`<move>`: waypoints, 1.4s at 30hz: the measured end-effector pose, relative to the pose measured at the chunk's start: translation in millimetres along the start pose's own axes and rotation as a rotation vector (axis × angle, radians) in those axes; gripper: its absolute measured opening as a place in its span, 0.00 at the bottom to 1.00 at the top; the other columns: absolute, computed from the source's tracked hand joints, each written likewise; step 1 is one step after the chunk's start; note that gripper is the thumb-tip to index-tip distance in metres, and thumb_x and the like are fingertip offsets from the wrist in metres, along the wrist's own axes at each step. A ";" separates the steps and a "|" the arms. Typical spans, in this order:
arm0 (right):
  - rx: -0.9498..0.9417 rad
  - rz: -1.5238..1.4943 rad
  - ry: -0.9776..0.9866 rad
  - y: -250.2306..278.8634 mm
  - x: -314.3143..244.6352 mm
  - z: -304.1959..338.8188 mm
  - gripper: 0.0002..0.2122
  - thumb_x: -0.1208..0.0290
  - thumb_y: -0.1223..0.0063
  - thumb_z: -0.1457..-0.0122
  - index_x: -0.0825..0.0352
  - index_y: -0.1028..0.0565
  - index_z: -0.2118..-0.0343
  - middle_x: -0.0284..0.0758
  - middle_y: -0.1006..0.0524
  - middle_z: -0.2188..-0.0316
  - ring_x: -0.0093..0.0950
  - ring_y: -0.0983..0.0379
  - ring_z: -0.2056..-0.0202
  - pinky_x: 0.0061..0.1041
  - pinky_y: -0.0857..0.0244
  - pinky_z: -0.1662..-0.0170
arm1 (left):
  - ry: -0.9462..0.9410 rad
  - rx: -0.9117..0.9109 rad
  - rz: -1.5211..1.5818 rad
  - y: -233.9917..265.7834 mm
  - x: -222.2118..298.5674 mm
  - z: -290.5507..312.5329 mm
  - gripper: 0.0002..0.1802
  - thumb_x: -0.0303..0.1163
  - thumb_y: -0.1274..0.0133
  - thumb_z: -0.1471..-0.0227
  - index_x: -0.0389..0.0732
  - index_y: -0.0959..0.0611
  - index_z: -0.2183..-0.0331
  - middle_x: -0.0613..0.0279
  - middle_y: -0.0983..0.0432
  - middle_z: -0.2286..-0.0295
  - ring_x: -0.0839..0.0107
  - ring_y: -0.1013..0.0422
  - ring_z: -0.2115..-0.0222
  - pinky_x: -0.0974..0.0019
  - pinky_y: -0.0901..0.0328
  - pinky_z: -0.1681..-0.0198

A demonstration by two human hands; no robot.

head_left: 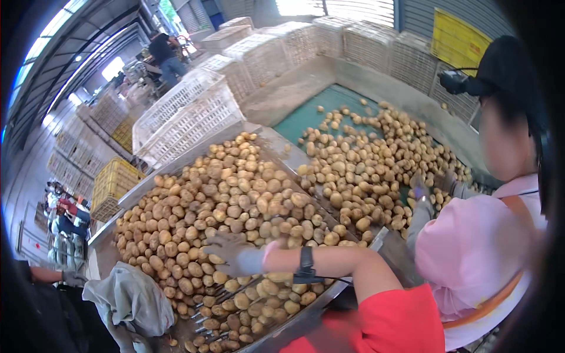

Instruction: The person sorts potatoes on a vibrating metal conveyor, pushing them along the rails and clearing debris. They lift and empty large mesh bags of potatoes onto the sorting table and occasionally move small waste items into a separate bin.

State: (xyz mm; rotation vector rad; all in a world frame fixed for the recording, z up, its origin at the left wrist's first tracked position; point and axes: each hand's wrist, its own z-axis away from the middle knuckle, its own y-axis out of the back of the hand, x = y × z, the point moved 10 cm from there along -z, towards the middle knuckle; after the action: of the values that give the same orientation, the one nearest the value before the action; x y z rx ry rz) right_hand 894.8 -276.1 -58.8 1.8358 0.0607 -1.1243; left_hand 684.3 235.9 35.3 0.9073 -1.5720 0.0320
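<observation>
My right hand (pixel 231 254), in a grey work glove with a pinkish cuff, reaches leftward over a large heap of small round potatoes (pixel 194 212). Its fingers are spread and touch the potatoes on top, closed around none of them. A black wrist strap (pixel 305 265) with a cable sits on my bare forearm, below a red sleeve. Under the near part of the heap, metal bars (pixel 215 303) show between the potatoes. I do not see my left hand.
Beside me on the right, a co-worker in pink (pixel 465 259) has gloved hands among potatoes on a green belt (pixel 312 112). A white crate (pixel 191 120) leans at the far rim. Grey cloth (pixel 129 297) hangs at the left; another person's gloved hand (pixel 73 277) is near it.
</observation>
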 end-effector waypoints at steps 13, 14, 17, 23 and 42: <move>0.280 -0.230 0.297 -21.7 -138.4 -27.2 0.61 0.35 0.36 0.58 0.72 0.58 0.32 0.56 0.50 0.35 0.52 0.52 0.34 0.48 0.57 0.33 | -0.629 0.134 -0.172 -116.8 319.2 83.1 0.38 0.48 0.45 0.40 0.32 0.37 0.39 0.54 0.32 0.45 0.66 0.35 0.45 0.61 0.40 0.40; 0.247 -0.427 0.335 -16.4 -139.7 -30.6 0.60 0.35 0.36 0.58 0.71 0.57 0.32 0.54 0.48 0.35 0.50 0.50 0.35 0.46 0.56 0.33 | -0.654 0.090 -0.123 -124.8 325.9 87.1 0.32 0.42 0.46 0.38 0.32 0.33 0.42 0.55 0.30 0.46 0.67 0.33 0.46 0.62 0.39 0.42; 0.067 -0.926 0.470 -6.5 -147.4 -30.3 0.53 0.39 0.38 0.53 0.70 0.52 0.34 0.47 0.41 0.38 0.42 0.43 0.37 0.41 0.51 0.34 | -0.717 0.182 -0.054 -136.3 334.1 102.5 0.24 0.34 0.46 0.39 0.32 0.29 0.45 0.58 0.27 0.51 0.70 0.30 0.50 0.65 0.36 0.46; 0.057 -0.571 0.657 0.0 -153.8 -10.9 0.37 0.49 0.44 0.44 0.69 0.41 0.38 0.40 0.33 0.42 0.36 0.36 0.42 0.38 0.43 0.37 | -0.616 0.052 0.042 -252.6 309.9 154.4 0.19 0.22 0.45 0.44 0.36 0.24 0.50 0.59 0.24 0.57 0.68 0.27 0.55 0.65 0.31 0.53; -0.960 -1.326 -0.343 -207.1 -207.2 51.5 0.25 0.58 0.52 0.36 0.66 0.36 0.39 0.40 0.30 0.43 0.38 0.32 0.43 0.41 0.37 0.41 | -0.308 0.357 0.465 -178.8 147.9 245.8 0.51 0.41 0.31 0.57 0.38 0.39 0.37 0.54 0.38 0.39 0.62 0.41 0.38 0.59 0.47 0.34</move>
State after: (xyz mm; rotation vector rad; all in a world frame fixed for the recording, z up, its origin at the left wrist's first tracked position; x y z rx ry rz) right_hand 643.1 -117.7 -60.2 0.5551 1.4921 -1.7718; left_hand 589.7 -88.2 18.5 0.8239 -2.0828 0.5397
